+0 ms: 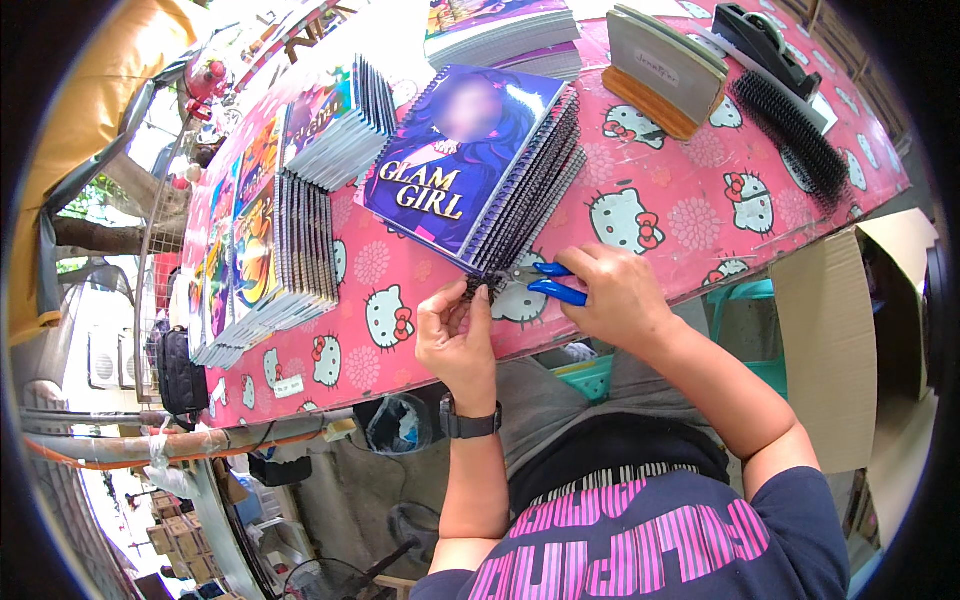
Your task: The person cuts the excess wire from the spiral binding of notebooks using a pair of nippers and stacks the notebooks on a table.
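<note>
A stack of spiral notebooks [500, 115] with purple illustrated covers lies in front of me, its black coil bindings along the right side. At the stack's near corner, my left hand [457, 335] is closed, thumb and fingers pinching the end of a black spiral coil [484, 285]. My right hand [622, 298] grips pliers [556, 291] with blue handles. Their metal jaws point left and sit at the coil end, close to my left fingertips. Whether the jaws touch the coil is too small to tell.
More stacks of colourful notebooks [285, 250] stand on the left of the pink patterned table [440, 270], with another pile [505, 40] at the back. At the far right are a wood-based upright block [665, 75], a bundle of black coils [795, 140] and a black tool [765, 45]. Cardboard [825, 350] stands beside the table.
</note>
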### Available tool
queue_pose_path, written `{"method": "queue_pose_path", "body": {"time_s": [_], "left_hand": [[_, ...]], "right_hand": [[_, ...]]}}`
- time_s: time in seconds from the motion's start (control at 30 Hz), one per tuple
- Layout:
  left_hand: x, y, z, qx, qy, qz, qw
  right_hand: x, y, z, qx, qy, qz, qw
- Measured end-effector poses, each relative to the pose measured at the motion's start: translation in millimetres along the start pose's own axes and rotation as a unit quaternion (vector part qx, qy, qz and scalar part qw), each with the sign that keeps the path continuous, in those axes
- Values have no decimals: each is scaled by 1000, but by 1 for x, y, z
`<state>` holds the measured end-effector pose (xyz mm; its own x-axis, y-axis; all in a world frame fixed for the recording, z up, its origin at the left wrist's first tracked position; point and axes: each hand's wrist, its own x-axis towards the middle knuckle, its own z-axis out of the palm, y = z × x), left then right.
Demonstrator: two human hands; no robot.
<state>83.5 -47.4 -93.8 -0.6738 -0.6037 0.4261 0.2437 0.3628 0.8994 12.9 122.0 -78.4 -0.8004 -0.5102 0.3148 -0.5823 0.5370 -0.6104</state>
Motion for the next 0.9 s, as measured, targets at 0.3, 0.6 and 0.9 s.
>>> {"method": "queue_pose_path", "body": {"time_s": [0.3, 0.6, 0.9], "left_hand": [[1, -7, 1, 91, -16, 93, 991], [8, -13, -16, -296, 50, -185, 936], [10, -10, -7, 107, -81, -81, 988]], "right_hand": [[7, 7, 10, -41, 0, -39, 998], [0, 10, 1, -71, 9, -34, 997], [8, 1, 8, -93, -25, -31, 995]]}}
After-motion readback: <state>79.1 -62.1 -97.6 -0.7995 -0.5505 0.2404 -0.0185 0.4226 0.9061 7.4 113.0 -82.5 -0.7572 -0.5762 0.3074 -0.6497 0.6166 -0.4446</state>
